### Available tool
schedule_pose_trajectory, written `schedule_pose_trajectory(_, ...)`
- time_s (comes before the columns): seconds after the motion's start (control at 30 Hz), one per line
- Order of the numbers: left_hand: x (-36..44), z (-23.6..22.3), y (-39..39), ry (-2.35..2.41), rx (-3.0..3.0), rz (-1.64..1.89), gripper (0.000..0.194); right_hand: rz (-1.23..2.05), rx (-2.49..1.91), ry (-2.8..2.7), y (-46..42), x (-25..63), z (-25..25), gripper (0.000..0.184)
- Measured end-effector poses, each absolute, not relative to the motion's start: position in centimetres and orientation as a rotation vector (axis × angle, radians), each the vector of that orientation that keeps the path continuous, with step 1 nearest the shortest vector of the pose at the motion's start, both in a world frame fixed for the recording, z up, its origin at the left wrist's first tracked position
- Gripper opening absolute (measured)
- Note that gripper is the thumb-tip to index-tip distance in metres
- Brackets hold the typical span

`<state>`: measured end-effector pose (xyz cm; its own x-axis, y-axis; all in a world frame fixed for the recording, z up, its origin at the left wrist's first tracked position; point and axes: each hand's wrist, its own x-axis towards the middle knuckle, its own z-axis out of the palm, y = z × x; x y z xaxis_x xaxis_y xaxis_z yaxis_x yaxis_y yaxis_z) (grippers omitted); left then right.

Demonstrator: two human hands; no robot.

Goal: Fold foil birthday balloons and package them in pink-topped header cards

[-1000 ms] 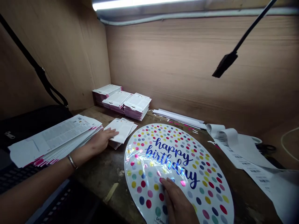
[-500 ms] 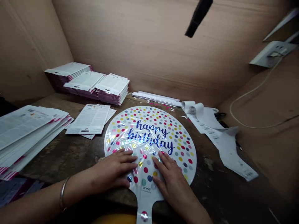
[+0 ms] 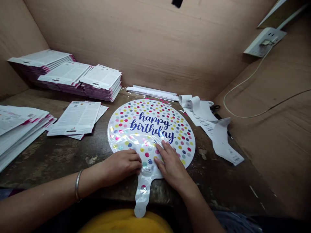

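Note:
A flat foil balloon (image 3: 157, 129) with coloured dots and "happy birthday" in blue lies on the dark table, its neck and tail (image 3: 143, 194) pointing towards me over the front edge. My left hand (image 3: 122, 165) is at the balloon's lower left edge beside the neck, fingers bent and drawn together on the film; the thumb is hidden. To the right of the neck, my right hand (image 3: 171, 163) rests flat on the lower right part, fingers stretched out. The film is creased and shiny between the two hands.
Stacks of printed cards (image 3: 100, 77) stand along the back left. Two loose cards (image 3: 75, 118) lie nearer, with a large pile (image 3: 21, 129) at far left. A curling label strip (image 3: 213, 129) lies right, below a wall socket (image 3: 264, 42) with a cable. White strips (image 3: 153, 93) sit behind the balloon.
My left hand's fingers have gone from stretched out to bent, closer to the neck. The right hand stays flat on the film. The view has shifted, and the whole tail now shows.

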<state>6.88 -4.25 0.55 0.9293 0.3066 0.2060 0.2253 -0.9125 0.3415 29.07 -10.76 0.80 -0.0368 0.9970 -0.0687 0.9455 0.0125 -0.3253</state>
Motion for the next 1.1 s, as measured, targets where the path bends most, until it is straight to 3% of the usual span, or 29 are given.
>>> schedule_pose_trajectory(0.2, 7.0, 0.4, -3.3, 0.492, 2.583, 0.38, 0.01, 0.507, -1.779, -2.138, -12.7, 30.0, 2.7, 0.056)
schedule_pose_trajectory(0.33, 6.6, 0.0, -3.2, 0.541, 2.382, 0.421, 0.024, 0.774, -1.553, -2.347, -14.6, 28.6, 3.2, 0.067)
schedule_pose_trajectory(0.4, 6.5, 0.2, -3.1, 0.55, 2.351, 0.425, 0.02, 0.804, -1.491, -2.345, -15.1, 27.5, 2.7, 0.056)
schedule_pose_trajectory(0.5, 6.4, 0.6, -2.7, 0.503, 2.301, 0.42, 0.02, 0.659, -1.428, -2.131, -15.2, 26.2, 1.6, 0.029)
schedule_pose_trajectory(0.6, 6.3, 0.7, -2.4, 0.411, 2.258, 0.407, 0.028, 0.604, -1.432, -1.803, -14.5, 25.5, 0.9, 0.022)
schedule_pose_trajectory(0.67, 6.4, 0.5, -2.4, 0.417, 2.26, 0.432, 0.021, 0.646, -1.499, -1.635, -13.8, 25.5, 1.0, 0.016)
schedule_pose_trajectory(0.87, 7.6, 0.7, -2.4, 0.755, 2.044, 0.391, 0.015, 0.534, -1.551, -1.509, -13.2, 26.5, 1.8, 0.009)
schedule_pose_trajectory(0.97, 8.2, 1.3, -1.6, 0.837, 1.928, 0.318, 0.006, 0.301, -1.478, -1.583, -13.7, 27.0, 1.8, 0.022)
schedule_pose_trajectory(1.1, 8.6, 1.8, -0.5, 0.814, 1.909, 0.255, 0.007, 0.202, -1.436, -1.779, -14.1, 27.1, 1.3, 0.023)
